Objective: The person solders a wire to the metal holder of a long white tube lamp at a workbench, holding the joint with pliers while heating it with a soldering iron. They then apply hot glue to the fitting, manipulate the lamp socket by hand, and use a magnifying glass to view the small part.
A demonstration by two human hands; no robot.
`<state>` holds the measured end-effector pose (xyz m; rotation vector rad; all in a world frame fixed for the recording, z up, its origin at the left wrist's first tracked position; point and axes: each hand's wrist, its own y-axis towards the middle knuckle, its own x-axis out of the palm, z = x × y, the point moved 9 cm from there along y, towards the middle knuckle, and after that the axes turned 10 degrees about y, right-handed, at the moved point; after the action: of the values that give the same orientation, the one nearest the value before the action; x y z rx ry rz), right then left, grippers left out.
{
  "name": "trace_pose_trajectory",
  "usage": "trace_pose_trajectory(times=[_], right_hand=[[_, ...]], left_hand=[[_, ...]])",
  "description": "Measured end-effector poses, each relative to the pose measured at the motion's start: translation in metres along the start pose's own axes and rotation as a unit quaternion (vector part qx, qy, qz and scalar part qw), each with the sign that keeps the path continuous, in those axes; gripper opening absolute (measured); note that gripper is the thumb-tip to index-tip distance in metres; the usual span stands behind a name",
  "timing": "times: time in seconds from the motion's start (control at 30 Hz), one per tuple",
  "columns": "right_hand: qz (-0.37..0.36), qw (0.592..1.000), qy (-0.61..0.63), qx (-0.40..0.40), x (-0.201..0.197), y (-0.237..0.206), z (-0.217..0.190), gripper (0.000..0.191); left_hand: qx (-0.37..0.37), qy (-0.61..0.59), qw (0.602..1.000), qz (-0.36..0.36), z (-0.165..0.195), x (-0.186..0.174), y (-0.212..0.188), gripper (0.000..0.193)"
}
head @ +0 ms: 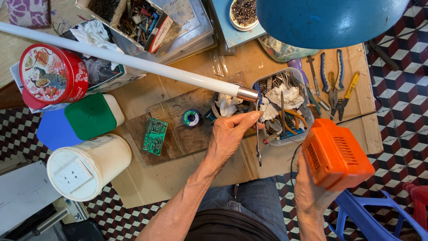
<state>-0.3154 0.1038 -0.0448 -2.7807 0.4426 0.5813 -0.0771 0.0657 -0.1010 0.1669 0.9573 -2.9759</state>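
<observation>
Blue lamp shade [330, 18] overhead, two hands busy at a cluttered cardboard tabletop [187, 178].

Under the shade, the right hand [312, 187] is clenched around an orange plastic-cased tool [336, 154], raised off the tabletop with its vented face up and a thin wire trailing from it. The left hand [229, 134] pinches slim metal tweezers [258, 143] between thumb and fingertips, their upper end at the metal end cap of a long white fluorescent tube [133, 60], which lies slantwise across the clutter so that this cap sits just within reach. Just beyond is a clear tray of scrap wire and tissue [285, 105], with pliers [332, 78] laid out to its right. A green circuit board [155, 135] and a solder spool [191, 118] rest on a wooden board, close at hand.
</observation>
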Motion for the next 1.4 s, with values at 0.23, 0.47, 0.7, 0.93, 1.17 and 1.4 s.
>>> trace_pose_trajectory(times=[0.23,0.47,0.7,0.93,1.17,1.4], right_hand=[[0.046,0.962,-0.236,-0.126,-0.011,0.017,0.006,0.051],[0.024,0.952,-0.291,-0.091,0.014,0.045,0.042,0.060],[-0.026,0.944,-0.273,-0.181,0.033,0.041,0.002,0.060],[-0.167,0.960,0.088,0.208,0.042,0.005,0.019,0.036],[-0.252,0.920,0.148,0.263,0.064,-0.023,0.020,0.043],[-0.274,0.896,0.172,0.304,0.071,-0.026,0.027,0.046]], left_hand=[[0.020,-0.014,1.000,-0.006,0.001,0.001,0.001,0.040],[0.026,-0.024,0.999,-0.003,0.003,0.001,0.002,0.040],[0.012,-0.035,0.999,-0.001,0.001,0.000,0.004,0.039],[0.021,-0.035,0.999,0.001,0.005,-0.002,0.004,0.038],[0.011,-0.038,0.999,-0.007,0.008,-0.004,0.002,0.039],[0.008,-0.048,0.999,-0.006,0.010,-0.004,0.001,0.040]])
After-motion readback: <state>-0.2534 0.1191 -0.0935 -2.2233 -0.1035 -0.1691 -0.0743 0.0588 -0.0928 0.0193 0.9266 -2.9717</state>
